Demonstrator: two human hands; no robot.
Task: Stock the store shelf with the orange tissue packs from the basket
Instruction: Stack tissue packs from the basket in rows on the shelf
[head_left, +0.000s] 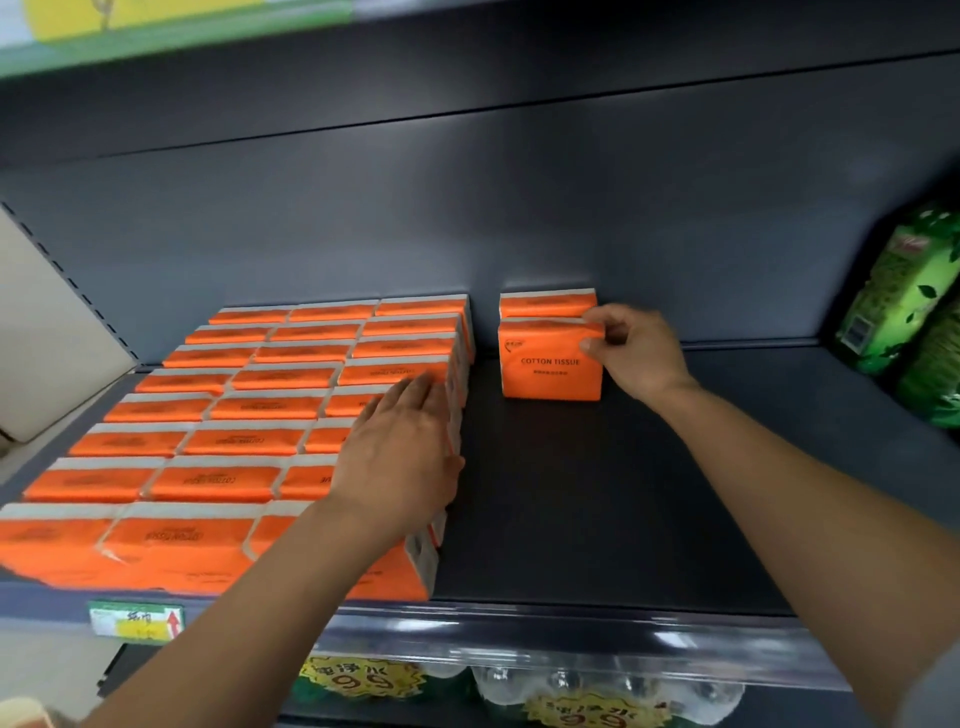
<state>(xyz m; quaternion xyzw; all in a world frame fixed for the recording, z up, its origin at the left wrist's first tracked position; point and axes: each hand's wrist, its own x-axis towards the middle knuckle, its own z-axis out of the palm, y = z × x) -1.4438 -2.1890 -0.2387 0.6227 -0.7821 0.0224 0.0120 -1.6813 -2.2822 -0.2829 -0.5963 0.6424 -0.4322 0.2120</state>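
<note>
On the dark store shelf (597, 493), the placing step of the stocking task is in hand. The right hand (636, 353), fingers curled, pinches the upper right corner of an upright orange tissue pack (548, 366) that stands on the shelf directly in front of a 2nd pack (545, 304), apparently touching it; these 2 begin a 4th column. The left hand (405, 447) lies flat, fingers straight and holding nothing, on the rightmost column of the stocked block (218, 441). The block shows 3 columns of 8 rows, hence 24 pack tops, several partly covered by the left hand; whether more lie beneath cannot be told. A bare strip of shelf separates the block from the new column. Judged next move: release the pack once it sits square against the one behind, then fetch another from the basket, which is out of view, and set it just in front. Also visible: at least 2 green packages (904, 301) at far right, 1 price tag (135, 618) on the shelf edge, bottles (561, 680) below.
</note>
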